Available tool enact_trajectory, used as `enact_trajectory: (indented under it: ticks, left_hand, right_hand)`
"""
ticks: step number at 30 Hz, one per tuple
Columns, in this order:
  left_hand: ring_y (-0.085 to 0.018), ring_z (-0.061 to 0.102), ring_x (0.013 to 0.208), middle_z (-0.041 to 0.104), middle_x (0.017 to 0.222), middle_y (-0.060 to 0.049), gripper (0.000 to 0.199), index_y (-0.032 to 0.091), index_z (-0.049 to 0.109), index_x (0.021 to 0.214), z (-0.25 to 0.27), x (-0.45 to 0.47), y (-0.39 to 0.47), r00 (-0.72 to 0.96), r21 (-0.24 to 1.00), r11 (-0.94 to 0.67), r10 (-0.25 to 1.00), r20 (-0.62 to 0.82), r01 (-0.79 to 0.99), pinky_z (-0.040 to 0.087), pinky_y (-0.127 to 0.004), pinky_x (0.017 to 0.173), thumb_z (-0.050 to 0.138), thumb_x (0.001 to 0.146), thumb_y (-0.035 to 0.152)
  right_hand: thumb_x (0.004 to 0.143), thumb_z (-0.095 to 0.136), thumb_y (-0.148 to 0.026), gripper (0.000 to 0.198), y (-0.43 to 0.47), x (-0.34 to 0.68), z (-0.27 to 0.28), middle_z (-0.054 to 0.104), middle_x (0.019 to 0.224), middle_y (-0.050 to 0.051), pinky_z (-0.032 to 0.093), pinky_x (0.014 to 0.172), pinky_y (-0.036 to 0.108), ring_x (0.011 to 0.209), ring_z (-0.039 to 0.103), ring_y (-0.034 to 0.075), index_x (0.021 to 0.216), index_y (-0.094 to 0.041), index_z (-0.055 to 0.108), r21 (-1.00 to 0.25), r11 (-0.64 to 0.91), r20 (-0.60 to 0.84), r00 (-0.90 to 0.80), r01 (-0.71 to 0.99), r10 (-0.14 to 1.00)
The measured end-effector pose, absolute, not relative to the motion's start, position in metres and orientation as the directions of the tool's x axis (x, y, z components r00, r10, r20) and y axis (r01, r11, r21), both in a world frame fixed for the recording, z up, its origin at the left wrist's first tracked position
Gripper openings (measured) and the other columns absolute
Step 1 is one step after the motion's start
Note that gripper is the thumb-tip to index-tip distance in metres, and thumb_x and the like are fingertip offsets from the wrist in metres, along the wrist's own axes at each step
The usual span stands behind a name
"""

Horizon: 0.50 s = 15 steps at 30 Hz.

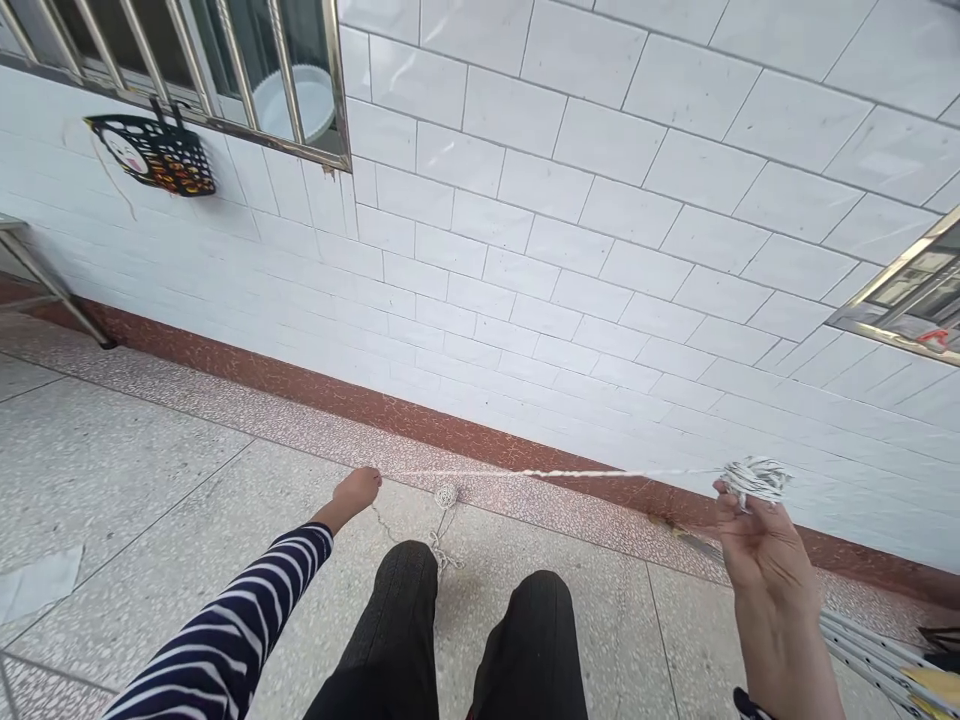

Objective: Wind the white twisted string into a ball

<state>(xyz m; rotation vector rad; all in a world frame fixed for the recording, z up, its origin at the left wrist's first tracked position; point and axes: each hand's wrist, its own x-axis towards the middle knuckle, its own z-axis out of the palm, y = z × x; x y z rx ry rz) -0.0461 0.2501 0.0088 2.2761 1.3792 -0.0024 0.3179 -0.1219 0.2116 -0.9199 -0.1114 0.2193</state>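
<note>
One white cord (pixel 585 474) stretches taut, left to right.
Black basket (pixel 161 158), contents unclear to me; white basin (pixel 319 97), partly hidden by bars (pixel 286 70); my left hand (pixel 358 487) clamped on cord; coil (pixel 446 496) on floor (pixel 172 440); well apart, my right hand (pixel 769 545) gripping the bundle (pixel 759 477).

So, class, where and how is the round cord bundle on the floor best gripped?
Probably grip the round cord bundle across its middle, from above and the right: it looks compact, while loose cord lies left and toward the knees.

seemingly an outdoor walkway (pixel 180 430); white tiled wall (pixel 540 260), barred window (pixel 192 60)
</note>
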Motion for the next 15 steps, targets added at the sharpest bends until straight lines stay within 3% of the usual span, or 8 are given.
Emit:
enact_trajectory:
  ticks: [4,8,9,11,13,15]
  left_hand:
    - [-0.032,0.065,0.097,0.068,0.109,-0.021,0.03,0.013,0.062,0.111,0.032,-0.015,0.252,0.437,0.408,-0.314,0.862,-0.256,0.858,0.05,-0.041,0.075,0.042,0.09,0.021]
    - [-0.02,0.062,0.111,0.063,0.129,-0.007,0.036,0.025,0.057,0.126,0.063,0.053,0.206,0.636,0.597,-0.423,0.746,-0.198,0.682,0.051,-0.03,0.085,0.035,0.099,0.028]
    - [-0.017,0.06,0.113,0.062,0.131,-0.003,0.035,0.029,0.056,0.128,0.071,0.069,0.188,0.701,0.671,-0.441,0.694,-0.166,0.596,0.05,-0.027,0.087,0.035,0.1,0.03]
    - [-0.02,0.058,0.117,0.059,0.134,-0.007,0.037,0.027,0.052,0.134,0.086,0.095,0.152,0.847,0.929,-0.314,0.532,0.0,0.197,0.05,-0.031,0.09,0.044,0.098,0.035]
    - [-0.022,0.058,0.117,0.062,0.13,-0.007,0.049,0.025,0.051,0.134,0.096,0.112,0.121,0.898,0.978,-0.192,0.414,0.151,-0.075,0.049,-0.033,0.092,0.062,0.088,0.039]
    - [-0.022,0.064,0.101,0.072,0.105,-0.008,0.039,0.017,0.062,0.116,0.097,0.118,0.098,0.911,0.982,-0.14,0.373,0.174,-0.13,0.049,-0.032,0.087,0.063,0.086,0.042]
  right_hand:
    - [0.048,0.085,-0.012,0.036,-0.093,0.288,0.207,0.074,0.091,0.005,0.055,0.048,0.021,0.07,0.069,0.018,0.081,-0.019,0.071,-0.888,0.398,-0.022,0.885,-0.231,0.465]
    - [0.052,0.086,-0.023,0.035,-0.051,0.256,0.188,0.076,0.087,0.005,0.057,0.057,0.029,0.07,0.07,0.021,0.085,-0.019,0.074,-0.949,0.174,-0.085,0.748,-0.261,0.658]
    - [0.052,0.087,-0.025,0.037,-0.042,0.249,0.184,0.076,0.086,0.005,0.058,0.058,0.031,0.07,0.07,0.022,0.086,-0.019,0.074,-0.954,0.148,-0.092,0.726,-0.26,0.682]
    - [0.051,0.087,-0.025,0.041,-0.028,0.237,0.175,0.075,0.087,0.006,0.058,0.062,0.034,0.072,0.07,0.023,0.089,-0.018,0.075,-0.962,0.108,-0.102,0.694,-0.252,0.713]
    - [0.051,0.087,-0.025,0.043,-0.019,0.226,0.169,0.075,0.091,0.006,0.059,0.066,0.036,0.078,0.068,0.024,0.092,-0.018,0.075,-0.973,0.072,-0.098,0.67,-0.221,0.735]
    - [0.052,0.086,-0.027,0.043,-0.015,0.219,0.165,0.074,0.092,0.006,0.058,0.066,0.036,0.08,0.067,0.024,0.092,-0.018,0.074,-0.984,0.053,-0.074,0.663,-0.17,0.745]
